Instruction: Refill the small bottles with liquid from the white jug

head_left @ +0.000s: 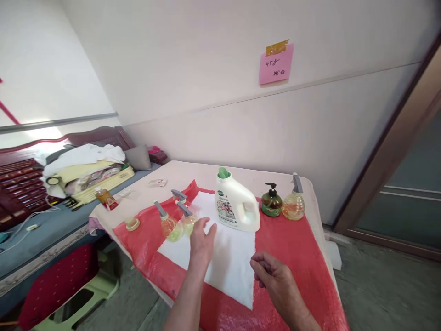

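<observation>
My left hand [202, 241] is over the white cloth [227, 271], thumb and fingers apart, with nothing seen between them. Just beyond it stand several small clear spray bottles with grey triggers, the closest being a spray bottle [189, 225] of pale yellow liquid. A large white detergent jug [235, 204] with a green opening stands upright on the cloth's far part. My right hand [272, 274] is at the cloth's right edge, fingers curled and thumb pressed to the forefinger. Whether something thin is pinched there is hidden.
A green pump bottle [271, 201] and another spray bottle [293, 204] stand at the right on the red cover [289, 257]. At the left are a small round cap [132, 224] and an amber bottle [106, 198]. A stool [69, 285] is beside the table.
</observation>
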